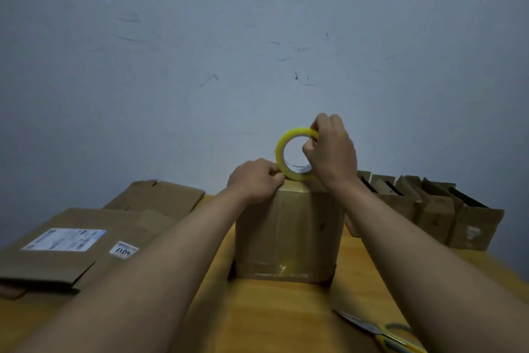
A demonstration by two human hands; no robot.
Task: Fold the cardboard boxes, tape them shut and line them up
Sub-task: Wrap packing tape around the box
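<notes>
On the flattened cardboard box lying at your left on the bench, you have a small white sticker with upside-down digits, possibly "4017". The larger white shipping label beside it is too blurred to read.

Upright brown cardboard box stands mid-table on the wooden table, close to the rear wall. Yellow ring-shaped roll of tape stands on edge over the box's top far edge, right hand on its right side, left hand at its lower left, resting on the box's top left corner. Flattened brown cardboard sheets with white labels lie left of the box, another flat brown cardboard piece behind them. Row of assembled brown cardboard boxes lines up right of the box, along the wall. Yellow-handled metal scissors lie on the table front right, nearer the viewer than the box.
</notes>
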